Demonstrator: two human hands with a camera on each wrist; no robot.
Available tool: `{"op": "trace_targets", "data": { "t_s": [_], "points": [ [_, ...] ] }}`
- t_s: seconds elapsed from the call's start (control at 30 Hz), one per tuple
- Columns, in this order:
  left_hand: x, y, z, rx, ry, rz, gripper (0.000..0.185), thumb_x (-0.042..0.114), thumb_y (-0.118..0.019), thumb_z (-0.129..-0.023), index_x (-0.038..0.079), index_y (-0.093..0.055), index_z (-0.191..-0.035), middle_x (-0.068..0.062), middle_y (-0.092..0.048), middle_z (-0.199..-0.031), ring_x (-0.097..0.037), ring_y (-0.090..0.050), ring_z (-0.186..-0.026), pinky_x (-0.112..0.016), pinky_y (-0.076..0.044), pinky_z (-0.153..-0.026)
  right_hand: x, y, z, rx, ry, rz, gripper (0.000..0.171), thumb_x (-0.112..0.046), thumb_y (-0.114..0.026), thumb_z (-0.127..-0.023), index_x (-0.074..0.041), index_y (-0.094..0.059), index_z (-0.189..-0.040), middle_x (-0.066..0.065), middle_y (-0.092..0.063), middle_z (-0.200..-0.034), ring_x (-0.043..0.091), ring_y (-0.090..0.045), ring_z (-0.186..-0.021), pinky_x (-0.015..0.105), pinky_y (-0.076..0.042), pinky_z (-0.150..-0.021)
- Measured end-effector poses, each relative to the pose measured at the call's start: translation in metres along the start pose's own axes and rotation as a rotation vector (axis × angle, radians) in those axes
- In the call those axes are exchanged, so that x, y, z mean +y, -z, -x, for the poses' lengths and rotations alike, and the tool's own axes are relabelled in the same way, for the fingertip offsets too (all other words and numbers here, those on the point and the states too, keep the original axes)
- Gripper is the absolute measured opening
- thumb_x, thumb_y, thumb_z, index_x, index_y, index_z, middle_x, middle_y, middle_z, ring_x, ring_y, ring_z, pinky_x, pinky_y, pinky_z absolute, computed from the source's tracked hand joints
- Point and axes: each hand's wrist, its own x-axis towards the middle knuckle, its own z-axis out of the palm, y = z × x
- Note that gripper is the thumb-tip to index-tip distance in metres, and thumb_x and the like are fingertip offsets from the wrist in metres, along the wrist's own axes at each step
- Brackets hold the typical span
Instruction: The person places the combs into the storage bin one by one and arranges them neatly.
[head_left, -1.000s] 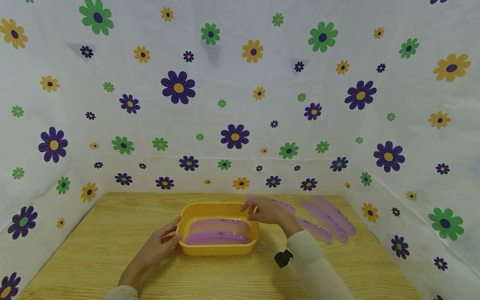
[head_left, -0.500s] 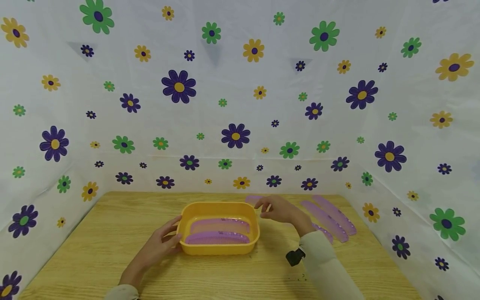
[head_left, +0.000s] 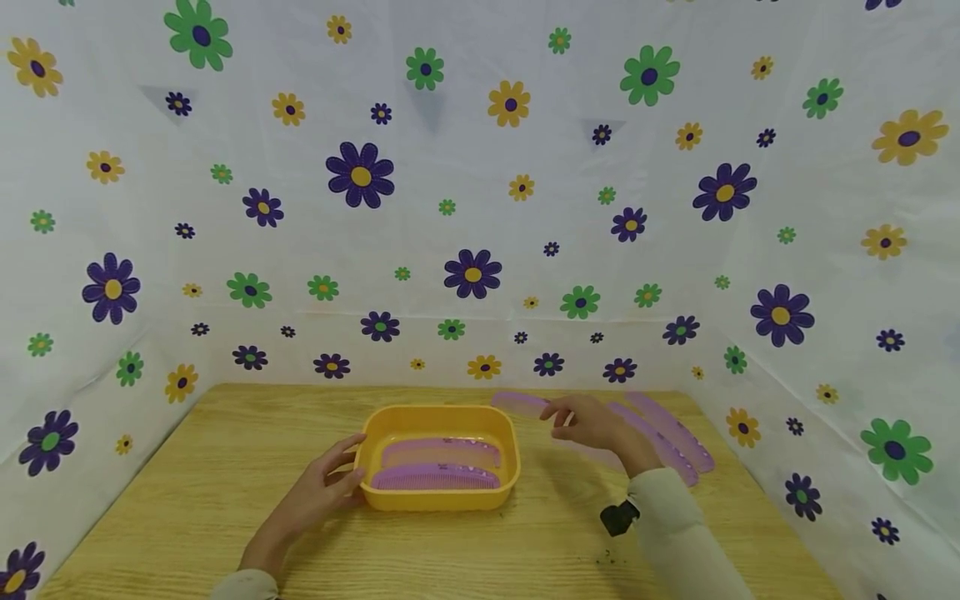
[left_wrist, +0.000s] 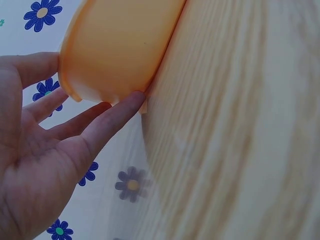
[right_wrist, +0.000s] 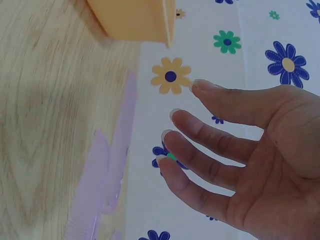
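Our left hand (head_left: 318,492) rests with straight fingers against the left end of the yellow tub (head_left: 437,457), touching its wall without wrapping it; the left wrist view shows the fingertips (left_wrist: 131,101) against the tub's lower rim. Two purple combs (head_left: 438,465) lie side by side inside the tub.

Our right hand (head_left: 596,424) hangs empty to the right of the tub, fingers loosely spread and holding nothing, just above the row of combs (head_left: 667,433) that lie on the wooden table (head_left: 187,500) to the right of the tub. One comb (head_left: 520,402) pokes out beyond the fingers, just off the tub's far right corner.

We judge these combs to be light, thin, stiff plastic, fairly smooth and lying flat, so they may be awkward to lift straight up. Pinching one along its solid spine near the middle, thumb on one long edge and fingers on the other, looks safest; the teeth look more likely to bend.

The flowered cloth (head_left: 472,208) rises behind the tub.
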Motion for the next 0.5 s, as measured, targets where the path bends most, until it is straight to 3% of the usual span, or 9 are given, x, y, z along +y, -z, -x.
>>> {"op": "trace_targets", "data": {
  "t_s": [0.3, 0.5],
  "points": [
    [-0.001, 0.0, 0.001, 0.001, 0.002, 0.003, 0.063, 0.02, -0.055, -0.108, 0.01, -0.026, -0.163, -0.037, -0.034, -0.158, -0.051, -0.052, -0.137, -0.044, -0.063, -0.094, 0.02, 0.001, 0.014, 0.01, -0.093, -0.004, 0.025, -0.007, -0.069, -0.096, -0.002, -0.07, -0.121, 0.011, -0.07, -0.097, 0.022, -0.066, -0.089, 0.038, -0.06, -0.078],
    [-0.001, 0.001, 0.001, 0.002, -0.008, -0.001, 0.062, 0.02, -0.055, -0.108, 0.01, -0.026, -0.163, -0.038, -0.034, -0.157, -0.052, -0.052, -0.137, -0.043, -0.063, -0.094, 0.034, 0.0, 0.021, 0.042, -0.085, 0.0, 0.023, -0.004, -0.069, -0.095, 0.0, -0.07, -0.118, 0.013, -0.069, -0.096, 0.022, -0.066, -0.086, 0.035, -0.06, -0.074]
  ]
}}
